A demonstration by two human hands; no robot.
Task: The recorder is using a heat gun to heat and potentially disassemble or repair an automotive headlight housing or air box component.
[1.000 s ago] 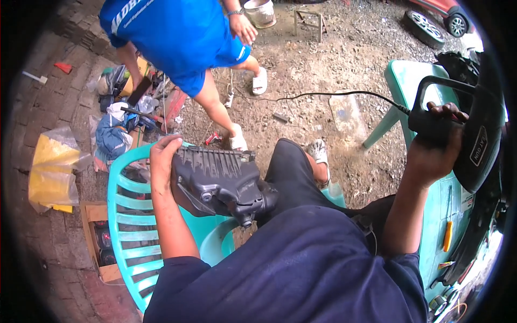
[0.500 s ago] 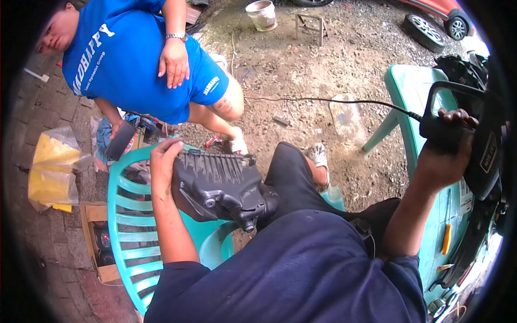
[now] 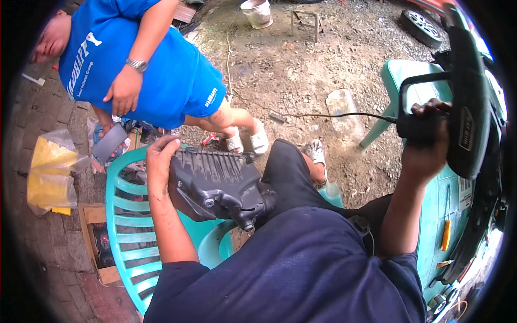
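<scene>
My left hand (image 3: 160, 155) grips the upper left corner of a black ribbed plastic box, which looks like a car's air filter housing (image 3: 215, 183). The housing rests tilted against my thigh, above the seat of a green plastic chair (image 3: 129, 206). Raised on the right, my right hand (image 3: 428, 145) is closed around the looped handle of a black corded power tool (image 3: 467, 116). Its long body stands upright beside the hand, and the cord (image 3: 344, 114) trails left across the ground. The tool's exact kind is not clear.
A person in blue (image 3: 145, 70) stands at the left, holding a flat grey object (image 3: 109, 143). Under the tool a green table (image 3: 431, 215) carries a yellow-handled screwdriver (image 3: 446, 235) and black car parts. Also around are a cardboard box (image 3: 110, 275), yellow plastic bag (image 3: 52, 172), bucket (image 3: 257, 13) and wheel (image 3: 420, 28).
My right hand has moved left with the tool, which has swung more upright. The person in blue has shifted and lowered one hand. My left hand and the housing have barely moved.
</scene>
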